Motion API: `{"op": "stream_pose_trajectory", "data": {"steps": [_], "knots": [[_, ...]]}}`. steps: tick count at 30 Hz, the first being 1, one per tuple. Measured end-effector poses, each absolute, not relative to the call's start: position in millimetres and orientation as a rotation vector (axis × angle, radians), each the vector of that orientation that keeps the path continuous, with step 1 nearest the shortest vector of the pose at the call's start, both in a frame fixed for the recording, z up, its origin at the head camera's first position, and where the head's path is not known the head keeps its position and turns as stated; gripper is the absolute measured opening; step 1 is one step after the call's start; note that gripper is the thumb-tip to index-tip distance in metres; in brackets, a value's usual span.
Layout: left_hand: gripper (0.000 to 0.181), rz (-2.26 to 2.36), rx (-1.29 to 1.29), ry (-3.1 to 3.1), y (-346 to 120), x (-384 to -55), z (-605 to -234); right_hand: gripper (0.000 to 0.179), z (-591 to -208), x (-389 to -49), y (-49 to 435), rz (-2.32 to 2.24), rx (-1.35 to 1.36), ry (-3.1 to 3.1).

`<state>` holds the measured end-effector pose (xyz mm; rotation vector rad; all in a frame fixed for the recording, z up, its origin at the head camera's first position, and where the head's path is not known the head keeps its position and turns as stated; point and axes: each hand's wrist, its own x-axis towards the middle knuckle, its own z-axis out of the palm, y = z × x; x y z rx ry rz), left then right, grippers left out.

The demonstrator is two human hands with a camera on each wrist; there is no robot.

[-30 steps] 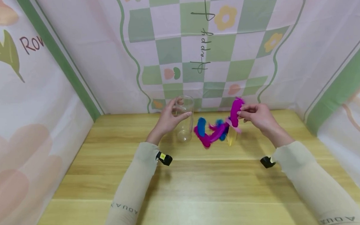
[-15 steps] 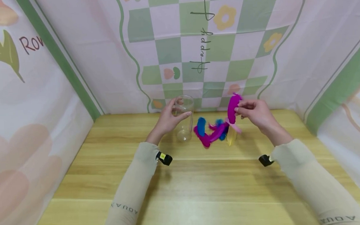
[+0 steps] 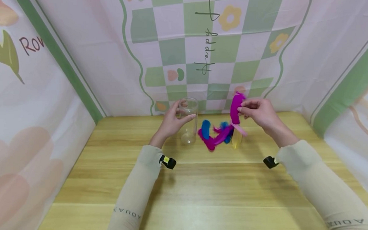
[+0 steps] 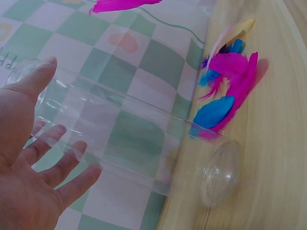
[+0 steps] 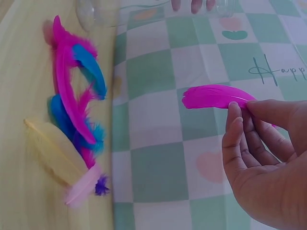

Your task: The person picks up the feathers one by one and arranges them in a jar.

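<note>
Magenta feather [image 3: 236, 108] aloft; clear jar [image 3: 188, 121] upright

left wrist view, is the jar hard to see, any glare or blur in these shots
Left wrist view: the clear jar shows mostly as faint highlights, with the checked backdrop visible through it. Head view: even soft light, wide-angle bending at the edges, a soft shadow under the feather pile. Right wrist view: the magenta feather is sharp.

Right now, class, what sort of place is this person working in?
Probably a small staged craft booth, not a real room: printed checkered cloth backdrops enclose a bare wooden table, where loose coloured feathers lie beside a clear plastic jar.
</note>
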<state>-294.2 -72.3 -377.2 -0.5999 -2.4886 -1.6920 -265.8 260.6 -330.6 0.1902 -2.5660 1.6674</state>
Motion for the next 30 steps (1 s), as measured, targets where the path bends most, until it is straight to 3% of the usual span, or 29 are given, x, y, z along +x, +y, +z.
{"op": "stream_pose_trajectory", "data": {"steps": [30], "knots": [[0.073,-1.693,-0.591,-2.491,-73,-293,-377,0.028,-297,-268,221,1.679,0.252,-2.522]]}}
